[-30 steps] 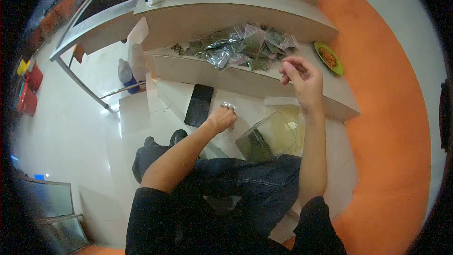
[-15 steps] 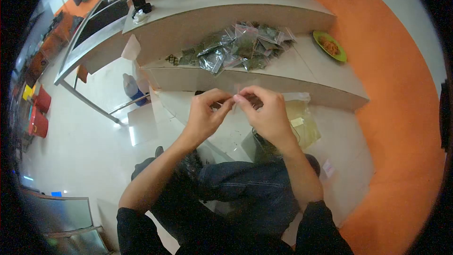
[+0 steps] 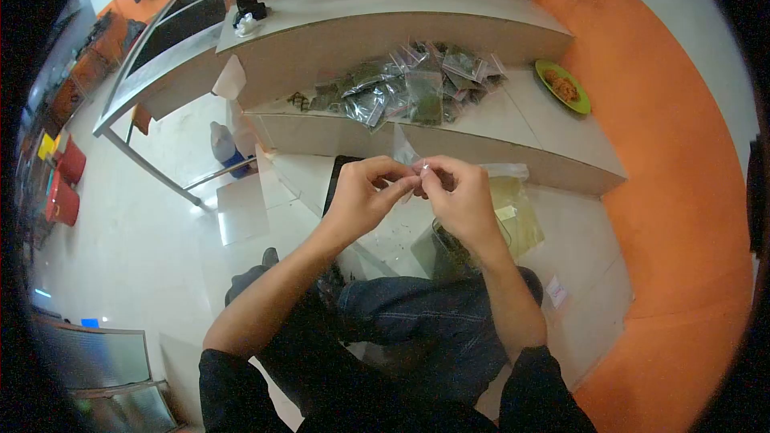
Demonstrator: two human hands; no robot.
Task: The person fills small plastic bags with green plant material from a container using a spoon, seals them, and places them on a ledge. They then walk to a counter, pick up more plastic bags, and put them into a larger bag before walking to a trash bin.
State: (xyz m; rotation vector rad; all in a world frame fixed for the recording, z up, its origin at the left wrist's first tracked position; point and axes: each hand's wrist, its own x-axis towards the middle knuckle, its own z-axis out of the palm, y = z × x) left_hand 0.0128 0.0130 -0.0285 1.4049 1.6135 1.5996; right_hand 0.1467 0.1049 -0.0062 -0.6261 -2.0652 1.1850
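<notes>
My left hand (image 3: pixel 362 196) and my right hand (image 3: pixel 463 199) meet in front of me, thumbs and fingertips pinched together. Between them is a small clear plastic bag (image 3: pixel 403 144), one corner of it sticking up past the fingers. What lies inside it, if anything, I cannot make out. Beyond, on the step, lies a heap of zip bags (image 3: pixel 423 96) filled with dark green flakes or sheets. Under my right wrist stands a clear container (image 3: pixel 453 250) of dark contents, partly hidden by the arm.
A green plate (image 3: pixel 581 100) of orange-brown food sits on the step at right, near the orange wall (image 3: pixel 642 152). A yellowish plastic bag (image 3: pixel 521 216) lies beside the container. At left are a metal rail (image 3: pixel 148 164), a bottle (image 3: pixel 222 143) and red bins (image 3: pixel 62 199).
Both hands have shifted slightly right and down, still pinched together. More of the small plastic bag now shows above the fingers. The camera view has moved a little.
</notes>
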